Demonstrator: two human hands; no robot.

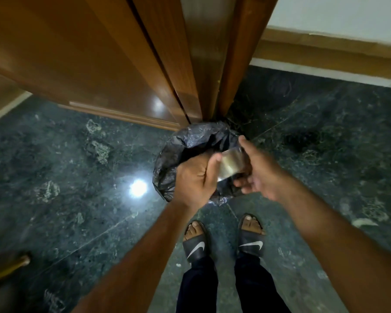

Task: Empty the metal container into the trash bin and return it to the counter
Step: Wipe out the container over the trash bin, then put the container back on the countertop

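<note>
1. The floor (77, 168) is dark green polished marble and fills most of the view, with a bright lamp reflection on it left of the bin.
2. A glossy brown wooden door (81, 53) and its frame (233, 55) rise at the top, meeting the floor just behind the bin; a pale wall (339, 12) with a wooden skirting board (325, 50) runs off to the upper right.
3. Both bare forearms reach forward from the bottom edge and converge over the bin.
4. Below them stand two legs in dark trousers (199, 285), feet in black slides (195, 246) with white swoosh marks, toes pointing at the bin.
5. The trash bin (167, 159) sits on the floor at the foot of the door frame, lined with a crumpled black plastic bag whose mouth gapes upward.
6. The left hand (194, 177) is curled closed, thumb pressed to the near-left side of the container.
7. The right hand (257, 170) is half open, its thumb above the container and its fingers spread beneath it, cupping it from the right.
8. The metal container (229, 163), small and shiny, is motion-blurred, so its tilt and contents cannot be told; it is held between both hands directly above the bin's opening.
</note>
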